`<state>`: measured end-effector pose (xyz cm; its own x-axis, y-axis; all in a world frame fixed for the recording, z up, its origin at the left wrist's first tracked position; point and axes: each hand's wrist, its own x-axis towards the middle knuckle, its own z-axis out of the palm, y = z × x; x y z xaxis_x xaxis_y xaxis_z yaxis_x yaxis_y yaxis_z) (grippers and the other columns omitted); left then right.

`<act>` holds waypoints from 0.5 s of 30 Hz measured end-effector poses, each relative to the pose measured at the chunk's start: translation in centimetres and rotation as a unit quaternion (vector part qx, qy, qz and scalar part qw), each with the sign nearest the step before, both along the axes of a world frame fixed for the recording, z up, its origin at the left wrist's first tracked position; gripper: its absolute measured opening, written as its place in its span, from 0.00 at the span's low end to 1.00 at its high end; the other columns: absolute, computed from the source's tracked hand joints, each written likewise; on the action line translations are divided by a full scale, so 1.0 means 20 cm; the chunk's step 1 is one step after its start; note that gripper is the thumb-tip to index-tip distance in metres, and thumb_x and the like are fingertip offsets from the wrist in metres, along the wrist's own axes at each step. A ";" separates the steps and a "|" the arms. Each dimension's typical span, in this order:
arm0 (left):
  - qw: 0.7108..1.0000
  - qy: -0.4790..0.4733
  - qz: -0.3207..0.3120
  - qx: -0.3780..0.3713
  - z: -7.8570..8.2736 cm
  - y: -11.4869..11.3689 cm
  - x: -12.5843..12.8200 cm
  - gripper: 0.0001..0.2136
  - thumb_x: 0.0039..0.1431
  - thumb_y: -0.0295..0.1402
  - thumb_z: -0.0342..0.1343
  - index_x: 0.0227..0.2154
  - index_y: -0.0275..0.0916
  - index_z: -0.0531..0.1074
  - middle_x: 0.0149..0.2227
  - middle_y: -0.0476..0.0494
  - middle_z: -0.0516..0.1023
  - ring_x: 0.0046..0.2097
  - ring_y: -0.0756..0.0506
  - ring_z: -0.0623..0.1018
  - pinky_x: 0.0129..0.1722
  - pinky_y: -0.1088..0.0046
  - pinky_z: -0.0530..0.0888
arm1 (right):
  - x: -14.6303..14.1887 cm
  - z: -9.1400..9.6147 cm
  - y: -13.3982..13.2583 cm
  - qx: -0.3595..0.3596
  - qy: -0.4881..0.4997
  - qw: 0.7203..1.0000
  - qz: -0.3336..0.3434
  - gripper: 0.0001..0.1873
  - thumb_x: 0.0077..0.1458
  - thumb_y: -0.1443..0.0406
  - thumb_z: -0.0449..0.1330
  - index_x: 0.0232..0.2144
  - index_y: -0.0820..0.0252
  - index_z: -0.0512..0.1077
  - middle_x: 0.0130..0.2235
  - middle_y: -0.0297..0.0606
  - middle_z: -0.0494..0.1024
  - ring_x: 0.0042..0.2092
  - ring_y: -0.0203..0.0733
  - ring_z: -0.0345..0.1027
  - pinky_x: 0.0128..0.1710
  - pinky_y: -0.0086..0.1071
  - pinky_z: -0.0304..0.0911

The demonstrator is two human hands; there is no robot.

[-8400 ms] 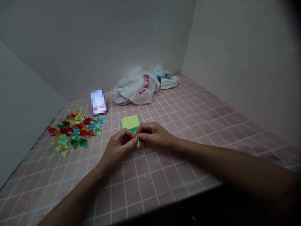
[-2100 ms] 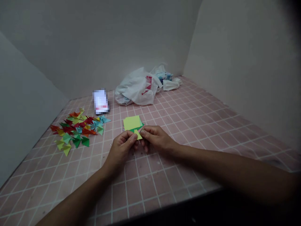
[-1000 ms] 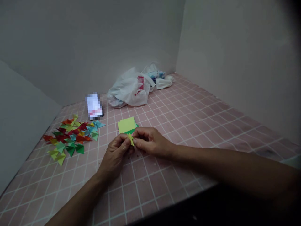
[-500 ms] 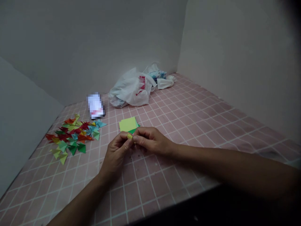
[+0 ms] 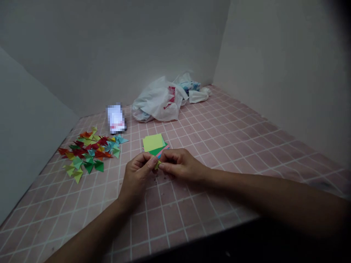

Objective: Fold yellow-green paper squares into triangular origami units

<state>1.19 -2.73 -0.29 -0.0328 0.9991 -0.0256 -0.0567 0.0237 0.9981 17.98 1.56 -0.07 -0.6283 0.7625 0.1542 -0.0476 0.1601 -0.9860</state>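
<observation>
Between my two hands is a small folded piece of yellow paper [image 5: 157, 165], mostly covered by fingers. My left hand [image 5: 139, 171] pinches it from the left with thumb and fingers. From the right, the thumb and fingertips of my right hand [image 5: 183, 165] close on its other edge. Just beyond my hands lies a stack of square paper sheets [image 5: 153, 142], yellow on top with green, pink and blue edges below. Off to the left, folded paper pieces [image 5: 87, 149] in red, orange, yellow, green and light blue lie in a loose pile.
A phone [image 5: 116, 118] with a lit, blurred screen stands behind the pile. White plastic bags [image 5: 161, 100] and a blue patterned packet [image 5: 190, 86] rest by the back wall. Pink checked cloth [image 5: 219, 146] covers the table, whose dark front edge shows below.
The view has shifted slightly, moving the table items right and up in the picture. Both hands still hold the yellow paper, which now points more downward; more of the stack's coloured edges shows.
</observation>
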 end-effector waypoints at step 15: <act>0.999 0.013 -0.024 0.026 -0.03 0.04 -0.03 0.08 0.59 0.37 0.61 0.29 0.38 0.74 0.27 0.49 0.73 0.32 0.50 0.73 0.35 0.73 0.69 | 0.00 -0.04 0.04 -0.075 0.064 0.995 0.000 0.13 0.61 0.59 0.58 0.29 0.61 0.67 0.26 0.31 0.71 0.24 0.30 0.64 0.24 0.25 0.58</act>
<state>0.64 -1.91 -0.84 0.0154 0.9995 0.0274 -0.0305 -0.0269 0.9992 17.91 2.30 -0.81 -0.6108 0.7829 0.1184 -0.1748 0.0125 -0.9845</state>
